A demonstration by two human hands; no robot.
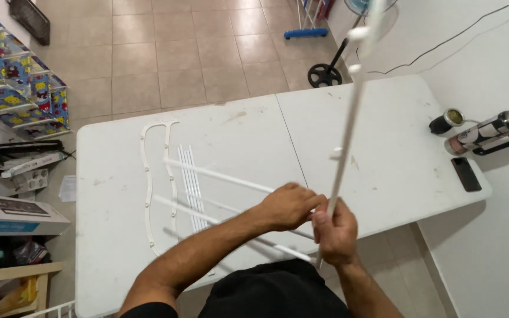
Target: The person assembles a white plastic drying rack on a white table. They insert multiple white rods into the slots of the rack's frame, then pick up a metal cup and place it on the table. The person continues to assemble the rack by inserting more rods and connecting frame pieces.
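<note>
White rod gripped near its lower end by right hand, fingers wrapped shut, rising steeply away. Left hand just beside, fingers closed on thinner white rods fanning leftward, apparently aligned for joining. Curved white frame lying well apart on white table.

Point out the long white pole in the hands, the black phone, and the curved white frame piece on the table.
long white pole (346, 141): head view, mid-shaft.
black phone (465, 174): head view, screen centre.
curved white frame piece (146, 176): head view, left strip.
</note>
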